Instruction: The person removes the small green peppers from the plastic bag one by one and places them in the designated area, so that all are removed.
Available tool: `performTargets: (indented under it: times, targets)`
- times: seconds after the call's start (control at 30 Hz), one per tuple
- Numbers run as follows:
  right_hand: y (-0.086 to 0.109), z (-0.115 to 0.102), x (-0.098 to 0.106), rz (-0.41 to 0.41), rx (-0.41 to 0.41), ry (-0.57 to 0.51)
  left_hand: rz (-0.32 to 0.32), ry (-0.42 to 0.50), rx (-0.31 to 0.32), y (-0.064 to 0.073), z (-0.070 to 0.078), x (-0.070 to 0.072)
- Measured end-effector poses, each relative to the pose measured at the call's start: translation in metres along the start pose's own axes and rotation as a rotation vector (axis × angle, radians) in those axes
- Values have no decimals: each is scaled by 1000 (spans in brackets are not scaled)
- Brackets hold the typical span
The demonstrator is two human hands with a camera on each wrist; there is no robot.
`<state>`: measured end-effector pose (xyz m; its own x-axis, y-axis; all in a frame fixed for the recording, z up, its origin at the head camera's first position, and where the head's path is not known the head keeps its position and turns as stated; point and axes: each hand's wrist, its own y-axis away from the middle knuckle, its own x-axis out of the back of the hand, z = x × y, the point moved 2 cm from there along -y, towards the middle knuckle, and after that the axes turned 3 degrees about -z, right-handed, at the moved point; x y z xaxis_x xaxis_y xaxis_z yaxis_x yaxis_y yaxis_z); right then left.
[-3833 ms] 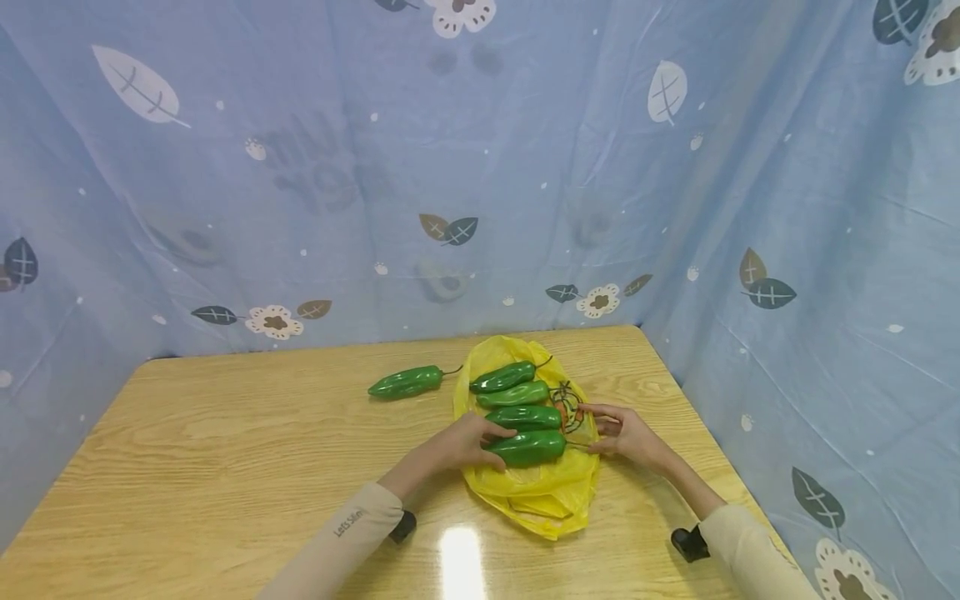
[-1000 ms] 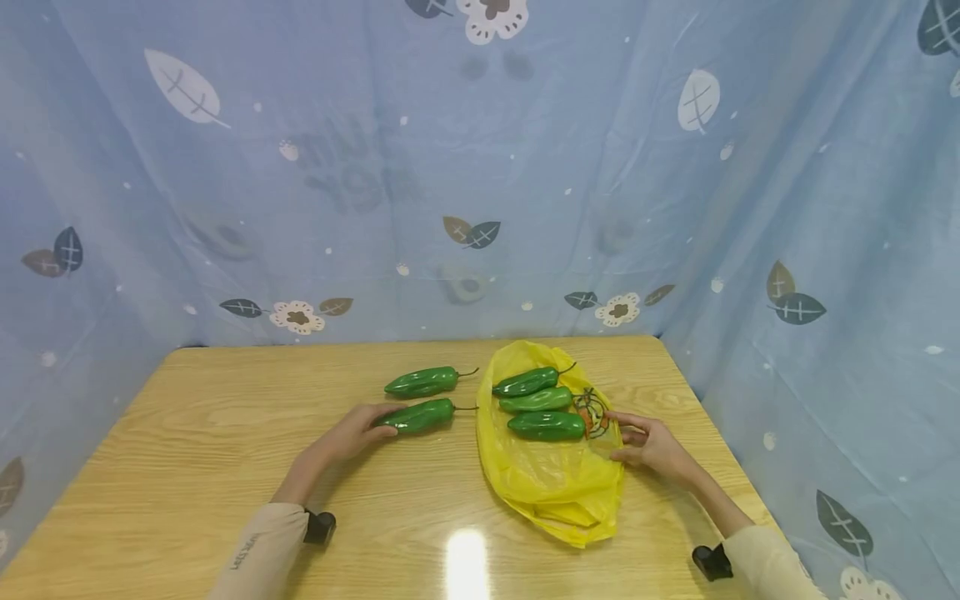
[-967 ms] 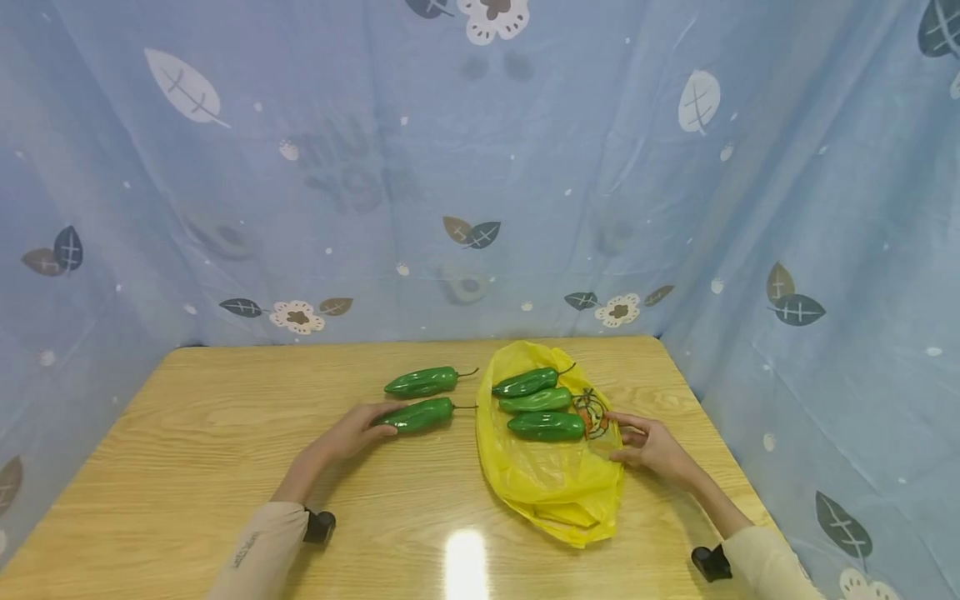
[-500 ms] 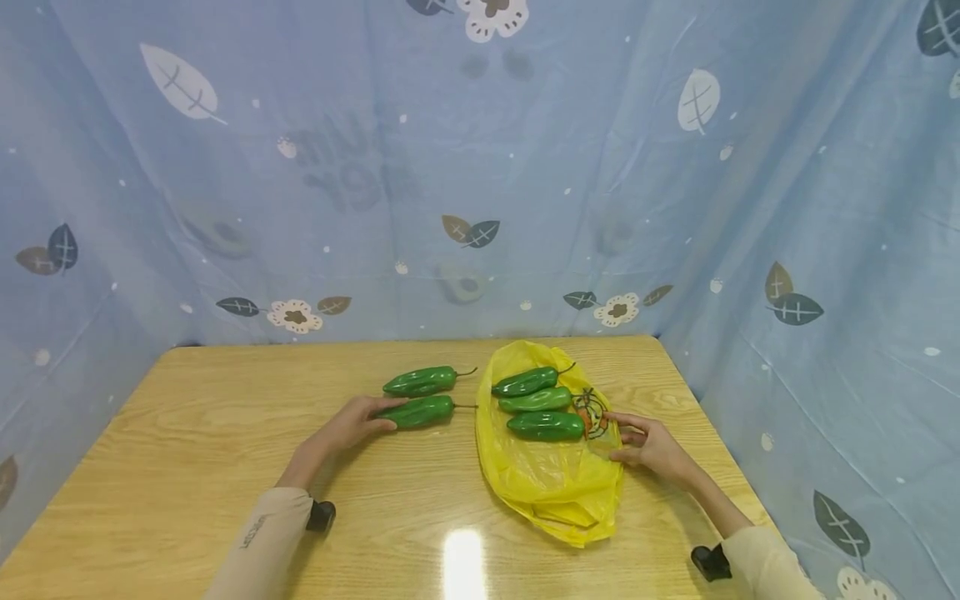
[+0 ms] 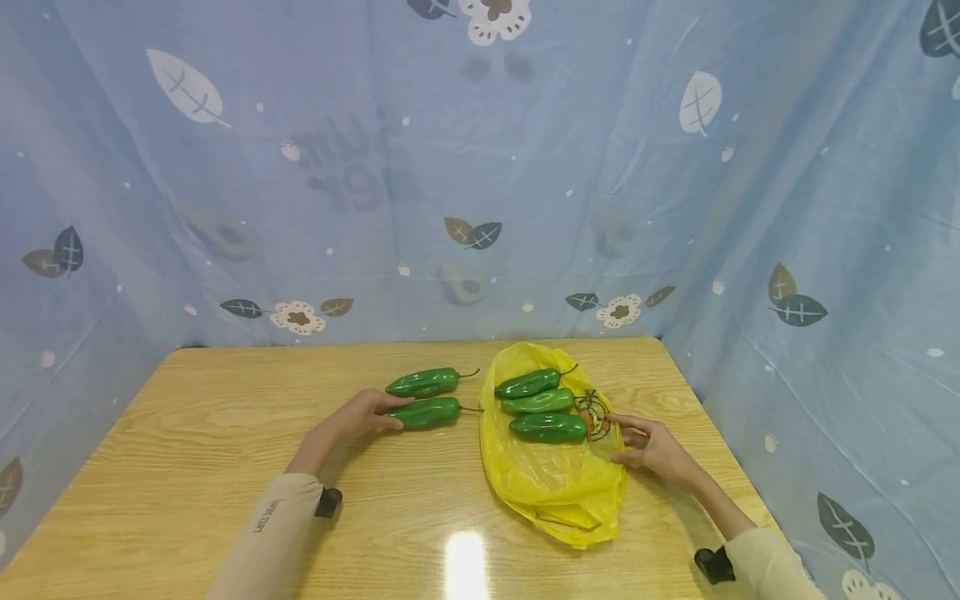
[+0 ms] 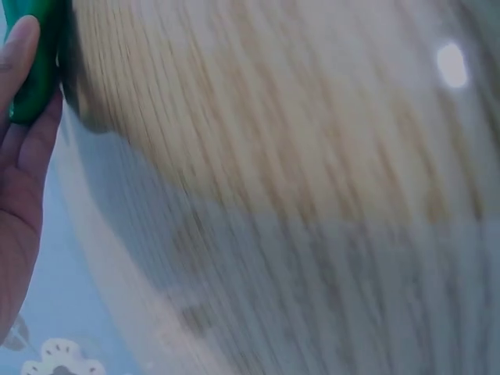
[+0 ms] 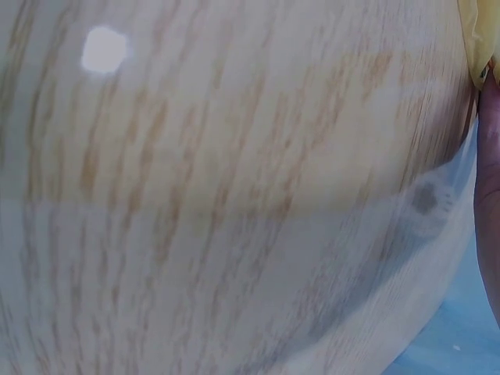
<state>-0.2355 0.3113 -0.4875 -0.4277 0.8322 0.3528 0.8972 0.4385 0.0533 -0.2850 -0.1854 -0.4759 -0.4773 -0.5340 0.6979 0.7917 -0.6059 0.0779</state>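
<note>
My left hand point(image 5: 365, 414) grips the tip end of a glossy long green pepper point(image 5: 433, 412), thumb on the near side and fingers on the far side. In the left wrist view the same pepper point(image 6: 41, 74) sits between thumb and fingers. Just behind it a second green pepper point(image 5: 424, 382) lies almost parallel, stem to the right. A yellow plastic bag point(image 5: 543, 492) is spread on the right, bearing three green peppers point(image 5: 548, 427) in a stack of rows. At its right edge my right hand point(image 5: 651, 448) rests with spread, relaxed fingers; its thumb point(image 7: 489, 117) touches the yellow film.
A light wood table point(image 5: 225, 450) carries everything, with a bright glare spot near its front. Blue patterned curtains point(image 5: 420, 167) hang behind and at the sides. An orange patch with dark curved lines point(image 5: 594, 415) shows on the bag beside the pepper stems.
Since the oldest frame, my left hand has carried one pepper from the bag leftward to beside the loose one. Over the last second it has edged slightly toward that pepper. My right hand stays put.
</note>
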Motion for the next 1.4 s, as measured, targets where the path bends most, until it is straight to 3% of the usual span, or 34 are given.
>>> performTargets:
  times: [0.2,0.47,0.73,0.87,1.1,1.4]
  targets:
    - [0,-1,0,10,-12,24,-12,-45,32,-2,4,0]
    - [0,2,2,-2,-9,9,19,-95,52,-3,6,-1]
    - [0,3,1,-2,-21,-8,100,-75,22,3,9,0]
    - [1,2,0,-4,-16,-19,176,15,20,8,10,4]
    - [0,3,1,-7,-22,-19,303,279,12,17,21,9]
    - [2,-1,1,-5,-12,-8,331,369,20,23,33,5]
